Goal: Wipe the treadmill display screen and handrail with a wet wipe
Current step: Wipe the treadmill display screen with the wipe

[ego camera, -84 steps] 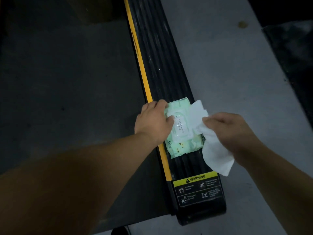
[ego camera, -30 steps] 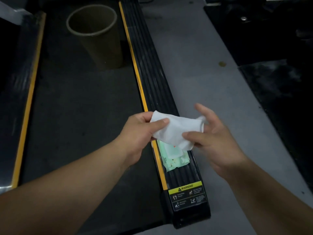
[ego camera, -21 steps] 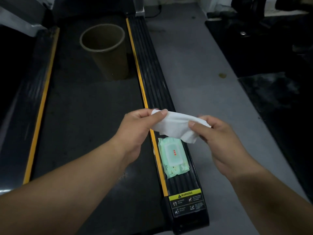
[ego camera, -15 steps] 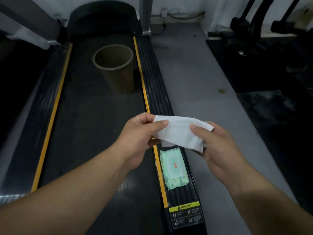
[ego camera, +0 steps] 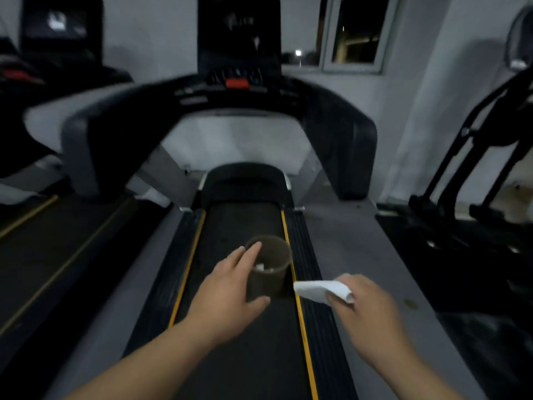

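Observation:
The treadmill's dark display screen [ego camera: 238,36] stands upright at the top middle, above a console with a red button. Its black handrail [ego camera: 341,122] arches down on both sides of the belt. A folded white wet wipe [ego camera: 320,290] is pinched in my right hand [ego camera: 366,308], low over the right side rail. My left hand [ego camera: 227,293] hovers over the belt with fingers spread, holding nothing, just in front of a brown bin. The view is blurred by motion.
A brown round bin [ego camera: 269,268] with white scraps inside stands on the belt [ego camera: 245,356]. A second treadmill [ego camera: 57,53] is at the left, an elliptical machine [ego camera: 476,157] at the right. Grey floor [ego camera: 354,255] runs between the machines. A window is in the far wall.
The view has swung up from the side rail to the console. My left hand has let go of the wipe and opened. The wipe stays in my right hand. The wipe pack has left the view.

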Motion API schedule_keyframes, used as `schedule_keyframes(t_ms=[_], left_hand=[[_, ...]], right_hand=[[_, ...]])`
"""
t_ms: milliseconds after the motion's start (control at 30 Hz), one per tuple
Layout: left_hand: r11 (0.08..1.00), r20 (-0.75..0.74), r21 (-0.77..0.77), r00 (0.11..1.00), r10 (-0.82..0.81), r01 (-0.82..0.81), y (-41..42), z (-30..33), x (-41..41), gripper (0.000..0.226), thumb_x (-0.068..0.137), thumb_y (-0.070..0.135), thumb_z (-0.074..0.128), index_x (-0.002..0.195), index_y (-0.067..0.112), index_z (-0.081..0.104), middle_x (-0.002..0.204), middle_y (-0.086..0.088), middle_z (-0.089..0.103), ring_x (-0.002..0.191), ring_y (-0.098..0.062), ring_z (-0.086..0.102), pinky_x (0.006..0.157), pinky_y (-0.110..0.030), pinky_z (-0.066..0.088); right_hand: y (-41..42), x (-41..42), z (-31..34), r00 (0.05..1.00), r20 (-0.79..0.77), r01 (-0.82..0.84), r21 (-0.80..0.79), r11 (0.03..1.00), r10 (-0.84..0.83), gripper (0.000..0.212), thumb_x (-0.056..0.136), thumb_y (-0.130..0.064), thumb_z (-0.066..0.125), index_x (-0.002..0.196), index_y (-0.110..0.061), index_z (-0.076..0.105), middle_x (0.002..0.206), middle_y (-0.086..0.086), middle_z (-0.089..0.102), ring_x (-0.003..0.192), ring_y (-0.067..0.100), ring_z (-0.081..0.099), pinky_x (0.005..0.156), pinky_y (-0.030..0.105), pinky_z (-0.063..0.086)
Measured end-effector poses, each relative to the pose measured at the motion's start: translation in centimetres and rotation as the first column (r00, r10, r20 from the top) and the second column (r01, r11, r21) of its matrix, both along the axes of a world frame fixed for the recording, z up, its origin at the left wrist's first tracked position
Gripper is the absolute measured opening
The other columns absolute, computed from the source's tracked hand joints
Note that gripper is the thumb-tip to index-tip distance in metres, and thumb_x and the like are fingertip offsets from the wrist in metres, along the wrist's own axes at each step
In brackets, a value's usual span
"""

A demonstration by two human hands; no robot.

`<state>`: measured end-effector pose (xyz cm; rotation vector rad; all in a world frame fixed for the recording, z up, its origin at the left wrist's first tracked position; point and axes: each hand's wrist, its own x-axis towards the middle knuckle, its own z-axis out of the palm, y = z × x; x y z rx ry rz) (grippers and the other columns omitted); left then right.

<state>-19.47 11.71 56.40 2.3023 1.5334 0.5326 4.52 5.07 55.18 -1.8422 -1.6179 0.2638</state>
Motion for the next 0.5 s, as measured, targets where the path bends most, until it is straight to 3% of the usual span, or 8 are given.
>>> schedule_keyframes(t_ms=[67,200,333,500], left_hand=[[0.995,-0.091,0.101,0.996,0.012,-0.002,0.9,5.2,-3.9,0.102,0.090,0.059,0.064,0.160,0.045,-0.008,0.172,0.004,0.003,0.157,-0.018,0.011,0.124,-0.037,0.024],[0.964,-0.177,0.263,0.981,0.084,-0.035,2.4,13.2,-10.2,0.109,0.087,0.072,0.057,0.157,0.041,-0.021,0.171,0.002,-0.016,0.156,-0.017,-0.015,0.128,-0.038,0.006],[0.928,-0.248,0.372,0.959,0.136,-0.036,4.4,18.1,-13.8,0.113,0.084,0.081,0.048,0.156,0.036,-0.025,0.169,0.001,-0.023,0.153,-0.017,-0.027,0.128,-0.041,-0.002],[0.898,-0.347,0.440,0.927,0.143,0.026,7.8,20.9,-15.4,0.118,0.077,0.091,0.036,0.156,0.031,-0.029,0.167,0.000,-0.029,0.151,-0.019,-0.033,0.128,-0.048,-0.005]], right_hand=[[1.3,-2.6,5.0,0.991,0.134,-0.042,0.097,0.994,0.028,0.019,0.090,-0.024,0.067,0.079,-0.035,0.057,0.082,-0.013,0.058,0.082,0.011,0.052,0.065,0.033,0.045],[4.4,-6.9,12.9,0.980,0.198,-0.048,0.234,0.971,0.001,0.013,0.085,-0.019,0.073,0.085,-0.028,0.063,0.091,-0.016,0.062,0.093,0.013,0.054,0.070,0.030,0.042],[8.0,-10.7,18.1,0.939,0.343,-0.134,0.327,0.935,0.015,0.019,0.075,-0.014,0.081,0.083,-0.024,0.067,0.124,-0.002,0.067,0.124,0.022,0.057,0.096,0.042,0.051],[12.2,-14.2,22.2,0.835,0.550,-0.247,0.398,0.884,-0.014,0.015,0.074,-0.014,0.072,0.082,-0.022,0.062,0.149,0.012,0.050,0.146,0.031,0.035,0.118,0.054,0.032]])
